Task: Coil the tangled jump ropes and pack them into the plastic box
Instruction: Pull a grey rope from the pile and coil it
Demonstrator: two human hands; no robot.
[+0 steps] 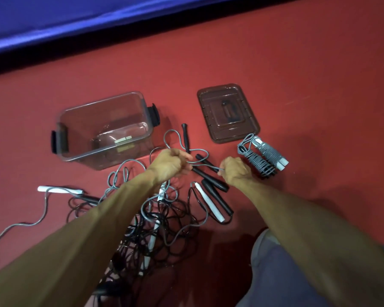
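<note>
Head view, looking down on a red floor mat (297,74) bordered at the far edge by a blue mat (75,23). Step in hand: teasing one grey rope (208,166) out of the tangle, with coiling of it apparently not yet begun. Left hand (169,165) with fingers curled round a bight of that cord near the mat's middle; right hand (234,171) just beside it, thumb and fingers pinching the same cord, a short stretch running between the two. Loose loops of it lying over two black handles (208,180) beyond the knuckles, the rest trailing back into the tangle of black and grey ropes (160,229) at the near edge. Clear plastic box (102,101) upright, far-left of the hands, holding no rope yet; its lid (228,114) flat on the mat, off to the far right and apart from the box. One coiled grey rope (262,158) with white handles resting at the lid's near edge, not yet packed. Next move, as a judgement: draw the held cord clear of the black handles without dragging the black ropes along, trace it to a handle, then wind it in even turns.
</note>
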